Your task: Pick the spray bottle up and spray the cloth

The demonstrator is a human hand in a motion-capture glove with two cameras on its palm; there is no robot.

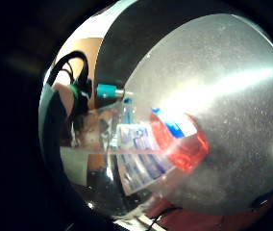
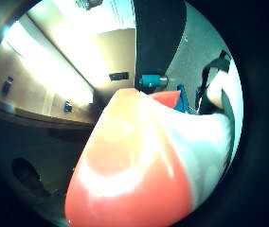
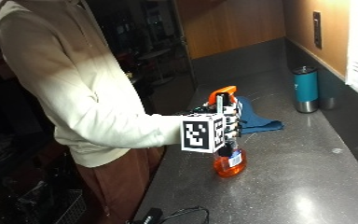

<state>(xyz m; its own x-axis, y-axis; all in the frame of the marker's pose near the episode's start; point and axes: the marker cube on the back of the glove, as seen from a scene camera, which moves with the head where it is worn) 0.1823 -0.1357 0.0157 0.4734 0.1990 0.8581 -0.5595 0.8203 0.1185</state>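
One clear plastic spray bottle (image 3: 229, 156) with orange liquid stands on the grey bench (image 3: 303, 177), my gloved grip (image 3: 227, 122) wrapped round its neck; lift straight, nozzle toward the blue cloth (image 3: 257, 122) behind.

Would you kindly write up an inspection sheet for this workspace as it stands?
Surface: dark speckled counter, along a wooden wall.
Job's things: spray bottle with orange liquid and orange trigger, upright on or just above the counter; blue cloth lying behind it.
Clutter: teal tumbler near the wall.
Hands: right hand grips the bottle's neck; other hand not seen.
Cables: black cable at the counter's near edge.
Surroundings: wall outlet, white paper on the wall; dim room beyond.
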